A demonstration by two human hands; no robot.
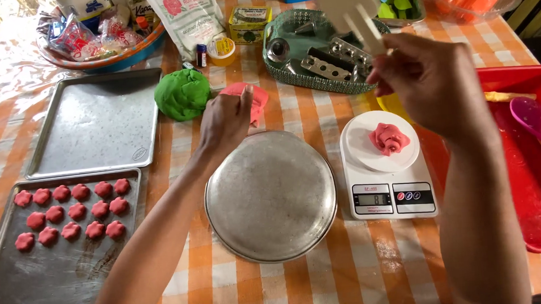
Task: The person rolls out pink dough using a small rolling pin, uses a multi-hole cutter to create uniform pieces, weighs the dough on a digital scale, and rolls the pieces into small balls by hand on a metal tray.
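Note:
My left hand [224,120] reaches over the table and pinches a flat slab of pink dough [257,101] beside a green dough ball [183,93]. My right hand [430,79] is raised above the white kitchen scale [388,183] and grips a white plastic scraper [350,9]. A small lump of pink dough [389,138] sits on the scale's round platform. A round metal pan [271,196] lies upside down between my arms.
A baking tray [55,274] at the near left holds several pink flower-shaped dough pieces [71,212]. An empty tray [96,121] lies behind it. A green basket [316,75] holds metal cutters. A red tub [530,157] with a pink spoon [533,118] stands at the right.

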